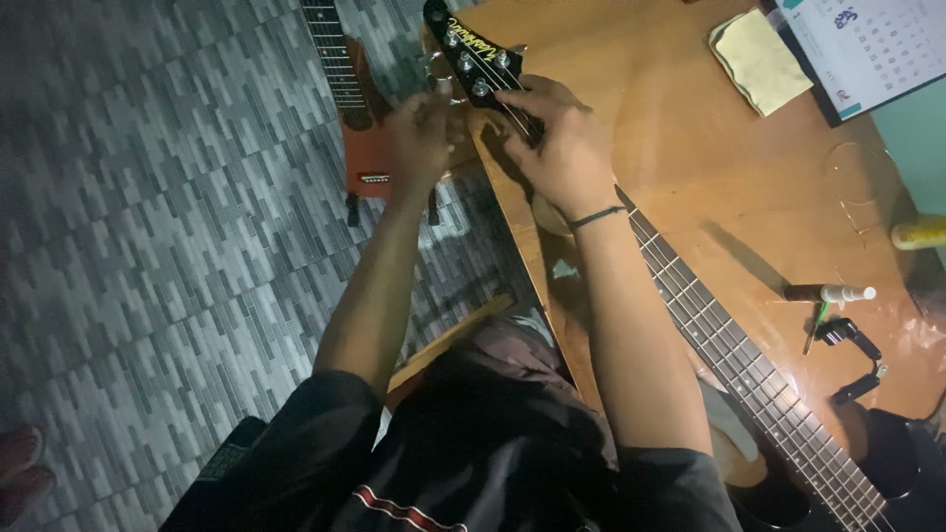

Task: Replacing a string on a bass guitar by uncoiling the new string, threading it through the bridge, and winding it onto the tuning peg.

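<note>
Nearest the lens, a dark shirt with a red-and-white stripe (pixel 394 507), both bare forearms stretched away from it. Far left on the grey patterned tile floor (pixel 148 246), a second reddish-brown guitar (pixel 360 128), lying flat. Just right of it, left hand (pixel 422 133) curled at the tuning pegs on the near edge of the black pointed headstock (pixel 471 54), apparently pinching a peg, though blurred. Right hand (pixel 562 143), black band at the wrist, fingers closed over the strings at the nut. Dark fretted guitar neck (pixel 729 360) running diagonally across the brown wooden bench (pixel 690 148), headstock far, body near right. Further right, folded yellow cloth (pixel 759 59), small white-tipped bottle (pixel 828 293), black winder tool (pixel 852 345).
</note>
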